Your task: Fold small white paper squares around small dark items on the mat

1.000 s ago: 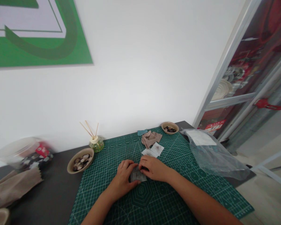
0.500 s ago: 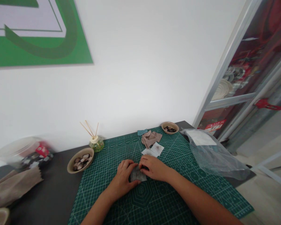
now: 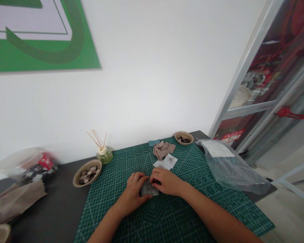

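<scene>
Two bowls: near bowl holds pale and dark stones; far bowl holds dark ones. Jar blurred. Left hand and right hand, fingers curled, pinch grey fabric piece flat on cutting mat. White squares, beige cloth, plastic bag behind.

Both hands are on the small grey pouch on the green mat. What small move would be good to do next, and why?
Probably press the pouch flat and pinch its upper edge closed. The left hand lies over the left side of the small grey pouch, and the right hand grips its upper right corner, so both already hold it steady on the cutting mat. What is inside it cannot be seen.
</scene>
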{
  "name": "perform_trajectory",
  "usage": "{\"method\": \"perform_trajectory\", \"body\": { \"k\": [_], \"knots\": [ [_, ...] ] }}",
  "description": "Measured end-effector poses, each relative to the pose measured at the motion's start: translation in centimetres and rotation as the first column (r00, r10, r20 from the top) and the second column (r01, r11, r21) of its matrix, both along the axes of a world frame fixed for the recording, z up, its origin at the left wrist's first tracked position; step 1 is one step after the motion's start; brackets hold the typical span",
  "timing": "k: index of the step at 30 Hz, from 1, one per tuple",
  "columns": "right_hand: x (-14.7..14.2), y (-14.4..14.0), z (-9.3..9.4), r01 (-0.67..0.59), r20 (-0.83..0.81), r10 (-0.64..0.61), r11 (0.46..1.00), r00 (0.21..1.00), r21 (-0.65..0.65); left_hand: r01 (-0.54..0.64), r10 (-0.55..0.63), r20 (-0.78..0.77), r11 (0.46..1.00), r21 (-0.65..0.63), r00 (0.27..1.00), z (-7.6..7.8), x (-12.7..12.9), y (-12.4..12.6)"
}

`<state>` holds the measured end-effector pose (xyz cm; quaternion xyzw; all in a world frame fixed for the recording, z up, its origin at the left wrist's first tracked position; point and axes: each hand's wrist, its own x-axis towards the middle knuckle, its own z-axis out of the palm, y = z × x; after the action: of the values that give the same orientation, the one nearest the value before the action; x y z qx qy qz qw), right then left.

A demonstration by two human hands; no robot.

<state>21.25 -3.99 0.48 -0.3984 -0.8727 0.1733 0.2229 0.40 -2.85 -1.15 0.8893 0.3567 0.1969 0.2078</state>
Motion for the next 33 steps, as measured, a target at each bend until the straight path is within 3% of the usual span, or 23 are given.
{"method": "perform_trajectory", "body": {
  "k": [15,22,28,33],
  "knots": [
    [0.06,0.07,-0.11,-0.037,-0.014,0.037,0.999,0.999,-0.026,0.001,-0.001,-0.027,1.000,-0.011,1.000,0.22,0.09,0.00],
    [0.05,0.03,0.14,0.036,0.002,-0.036,0.999,0.999,-0.015,-0.002,0.002,-0.021,1.000,-0.021,1.000,0.25,0.08,-0.02],
    [0.00,0.01,0.15,-0.029,-0.009,0.029,0.999,1.000,-0.030,0.002,-0.002,-0.021,1.000,-0.011,1.000,0.27,0.09,0.01],
    [0.09,0.06,0.13,0.027,-0.008,-0.027,1.000,1.000,-0.004,0.002,-0.002,-0.033,1.000,-0.025,0.999,0.35,0.07,0.01]
  ]
}}
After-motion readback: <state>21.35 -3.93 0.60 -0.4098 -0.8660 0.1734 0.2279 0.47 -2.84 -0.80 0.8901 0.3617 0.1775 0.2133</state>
